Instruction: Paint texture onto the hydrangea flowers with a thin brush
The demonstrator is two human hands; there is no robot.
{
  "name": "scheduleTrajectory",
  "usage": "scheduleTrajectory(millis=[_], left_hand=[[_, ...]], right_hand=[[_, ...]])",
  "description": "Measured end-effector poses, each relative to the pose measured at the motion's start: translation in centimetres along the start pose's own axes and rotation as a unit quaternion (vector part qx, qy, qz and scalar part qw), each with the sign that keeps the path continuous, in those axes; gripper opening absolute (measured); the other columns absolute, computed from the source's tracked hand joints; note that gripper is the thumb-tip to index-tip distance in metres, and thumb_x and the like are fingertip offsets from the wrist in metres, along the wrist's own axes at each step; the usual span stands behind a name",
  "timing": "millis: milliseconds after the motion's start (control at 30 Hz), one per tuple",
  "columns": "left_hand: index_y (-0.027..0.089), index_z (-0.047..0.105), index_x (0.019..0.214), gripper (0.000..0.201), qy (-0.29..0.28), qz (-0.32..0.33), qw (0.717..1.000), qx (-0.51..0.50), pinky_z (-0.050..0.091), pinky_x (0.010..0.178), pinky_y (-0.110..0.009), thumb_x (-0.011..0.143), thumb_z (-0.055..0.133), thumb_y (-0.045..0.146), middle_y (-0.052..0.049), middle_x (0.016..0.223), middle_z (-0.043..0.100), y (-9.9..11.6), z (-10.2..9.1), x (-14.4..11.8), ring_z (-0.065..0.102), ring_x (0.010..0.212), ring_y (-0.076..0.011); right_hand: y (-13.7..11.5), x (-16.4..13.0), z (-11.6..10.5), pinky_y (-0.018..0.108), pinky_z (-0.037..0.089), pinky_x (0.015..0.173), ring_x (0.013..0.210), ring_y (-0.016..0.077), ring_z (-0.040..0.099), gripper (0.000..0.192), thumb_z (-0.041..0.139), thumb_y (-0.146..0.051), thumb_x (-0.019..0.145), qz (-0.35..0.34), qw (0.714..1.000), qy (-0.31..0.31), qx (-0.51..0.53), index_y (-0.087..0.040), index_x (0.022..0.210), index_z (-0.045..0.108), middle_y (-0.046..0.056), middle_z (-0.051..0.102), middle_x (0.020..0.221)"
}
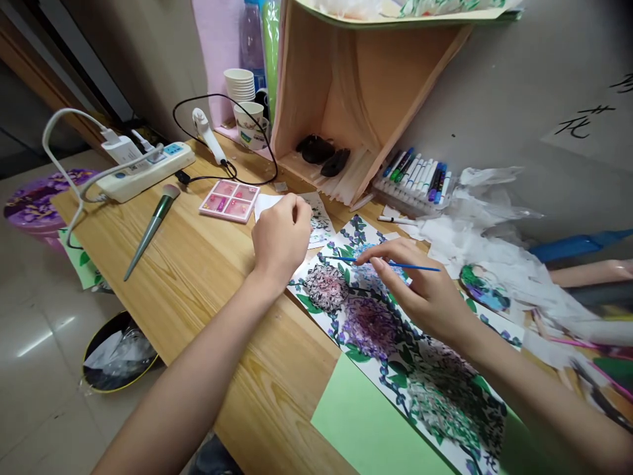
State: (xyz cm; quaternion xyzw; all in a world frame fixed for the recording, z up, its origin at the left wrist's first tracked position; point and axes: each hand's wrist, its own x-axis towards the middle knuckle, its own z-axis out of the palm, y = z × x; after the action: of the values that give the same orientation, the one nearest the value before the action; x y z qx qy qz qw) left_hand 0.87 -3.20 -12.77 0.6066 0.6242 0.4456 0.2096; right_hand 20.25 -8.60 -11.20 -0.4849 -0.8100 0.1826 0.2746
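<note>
Blue-handled and thin, the paintbrush (390, 264) is lying nearly level in the right hand (425, 290), whose fingers are pinching it closed above the flower painting (376, 323), which is spreading across the wooden table (198, 277). The left hand (281, 239) is curling loosely shut and pressing on the painting's upper corner; whether it is gripping anything cannot be told. Beyond it are lying a pink palette (230, 200), a green makeup brush (151, 227), a power strip (148, 171) and a tray of markers (415, 179).
</note>
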Motion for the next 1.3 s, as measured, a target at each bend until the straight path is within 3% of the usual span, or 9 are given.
scheduleTrajectory(millis=[400, 567, 767, 1300], left_hand=[[0.023, 0.06, 0.072, 0.03, 0.003, 0.005, 1.0, 0.006, 0.042, 0.06, -0.026, 0.088, 0.036, 0.031, -0.002, 0.065, 0.065, 0.02, 0.05, 0.08, 0.06, 0.065, -0.0148], [0.022, 0.06, 0.072, 0.032, 0.004, 0.005, 1.0, 0.002, 0.042, 0.061, -0.026, 0.089, 0.036, 0.033, -0.002, 0.064, 0.064, 0.01, 0.11, 0.09, 0.061, 0.066, -0.0153], [0.022, 0.061, 0.071, 0.031, 0.006, 0.005, 1.0, 0.001, 0.042, 0.062, -0.026, 0.088, 0.036, 0.031, -0.002, 0.064, 0.064, 0.02, 0.13, 0.12, 0.061, 0.066, -0.0148], [0.022, 0.06, 0.072, 0.031, 0.004, 0.008, 1.0, -0.006, 0.043, 0.062, -0.026, 0.088, 0.036, 0.031, -0.003, 0.066, 0.065, -0.04, 0.15, 0.1, 0.061, 0.067, -0.015]], right_hand=[[0.24, 0.31, -0.06, 0.033, 0.042, 0.075, 0.085, 0.0185, 0.057, 0.017, 0.043, -0.029, 0.092, -0.002, 1.0, 0.022, -0.01, -0.024, 0.093, 0.06, 0.004, 0.063, 0.088], [0.19, 0.23, -0.17, 0.033, 0.043, 0.073, 0.085, 0.0188, 0.058, 0.018, 0.043, -0.03, 0.092, 0.001, 1.0, 0.003, -0.004, -0.024, 0.092, 0.06, 0.004, 0.064, 0.088], [0.11, 0.0, -0.59, 0.032, 0.042, 0.075, 0.084, 0.0177, 0.058, 0.019, 0.042, -0.028, 0.093, -0.003, 0.999, 0.045, 0.002, -0.024, 0.088, 0.06, 0.003, 0.064, 0.086], [0.45, 0.25, -0.11, 0.032, 0.042, 0.072, 0.081, 0.0178, 0.058, 0.019, 0.042, -0.029, 0.093, -0.002, 1.0, 0.012, -0.002, -0.023, 0.09, 0.06, 0.004, 0.063, 0.085]])
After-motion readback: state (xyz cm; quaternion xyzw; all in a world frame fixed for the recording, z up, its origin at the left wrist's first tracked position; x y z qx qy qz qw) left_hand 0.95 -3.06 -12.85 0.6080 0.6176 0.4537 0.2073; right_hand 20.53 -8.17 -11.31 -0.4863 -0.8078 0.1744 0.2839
